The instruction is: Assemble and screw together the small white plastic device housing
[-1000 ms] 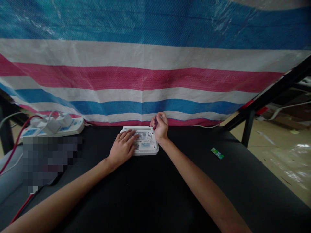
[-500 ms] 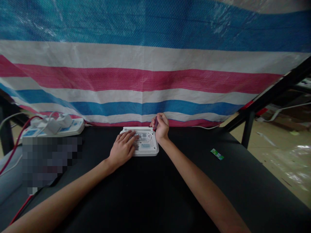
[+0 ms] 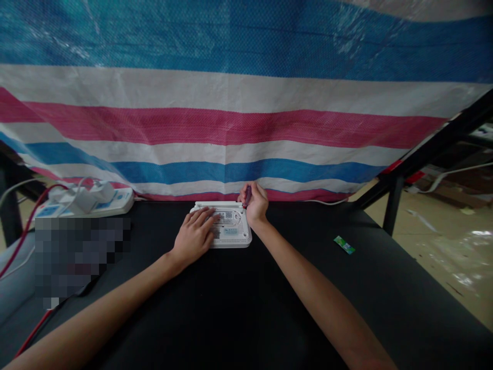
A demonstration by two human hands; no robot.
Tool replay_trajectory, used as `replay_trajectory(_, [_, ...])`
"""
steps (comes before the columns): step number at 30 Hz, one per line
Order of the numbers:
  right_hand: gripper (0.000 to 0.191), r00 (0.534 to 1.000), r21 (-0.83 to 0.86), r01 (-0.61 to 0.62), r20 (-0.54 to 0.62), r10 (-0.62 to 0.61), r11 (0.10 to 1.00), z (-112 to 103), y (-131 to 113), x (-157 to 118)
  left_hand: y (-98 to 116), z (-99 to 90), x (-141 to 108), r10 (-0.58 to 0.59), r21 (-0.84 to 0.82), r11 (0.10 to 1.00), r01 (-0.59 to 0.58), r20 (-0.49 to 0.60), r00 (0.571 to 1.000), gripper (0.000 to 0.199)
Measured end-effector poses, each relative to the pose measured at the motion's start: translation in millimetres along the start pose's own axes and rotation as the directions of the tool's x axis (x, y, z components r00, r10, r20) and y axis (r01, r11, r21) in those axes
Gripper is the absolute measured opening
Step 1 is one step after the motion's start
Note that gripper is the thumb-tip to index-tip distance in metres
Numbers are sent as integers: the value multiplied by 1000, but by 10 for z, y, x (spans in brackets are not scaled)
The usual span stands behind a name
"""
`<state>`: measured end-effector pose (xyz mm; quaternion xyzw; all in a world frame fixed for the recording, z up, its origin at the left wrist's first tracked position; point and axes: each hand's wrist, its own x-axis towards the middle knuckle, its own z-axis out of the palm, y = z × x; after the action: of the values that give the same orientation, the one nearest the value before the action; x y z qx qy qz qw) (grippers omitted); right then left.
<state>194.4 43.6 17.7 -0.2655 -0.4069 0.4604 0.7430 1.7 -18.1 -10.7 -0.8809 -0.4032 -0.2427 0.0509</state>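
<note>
A white router (image 3: 236, 237) lies underside up on the black table, its labels and vent holes showing. Across its left part rests my left hand (image 3: 195, 231), open, with the fingers spread flat on the casing. My right hand (image 3: 256, 203) is closed around the dark reddish handle of a screwdriver (image 3: 248, 194). That tool stands nearly upright at the router's far right corner. Its tip is too small to make out, so I cannot tell whether it sits in a screw.
A white power strip (image 3: 123, 200) with plugged-in adapters and cables is at the far left, behind a pixelated dark object (image 3: 77, 257). A small green packet (image 3: 344, 245) lies on the right of the table (image 3: 300, 318). A striped tarp (image 3: 227, 126) hangs behind.
My right fingers have shifted slightly around the screwdriver, and more of its handle shows. My left hand and the router stay in place.
</note>
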Motion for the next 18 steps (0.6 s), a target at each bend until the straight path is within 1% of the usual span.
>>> replay_trajectory(6, [37,999,22,-38,7,38,999,26,7,-10,-4,8,-1,4,8,1000,-4,5,1000,44])
replay_trajectory(14, [39,996,26,-71,-51,72,997,29,-1,3,-1,-3,2,3,-1,1000,-3,4,1000,43])
replay_trajectory(18, [39,995,31,-90,-51,91,996,32,-13,3,1,-7,2,7,-4,1000,-7,-3,1000,43])
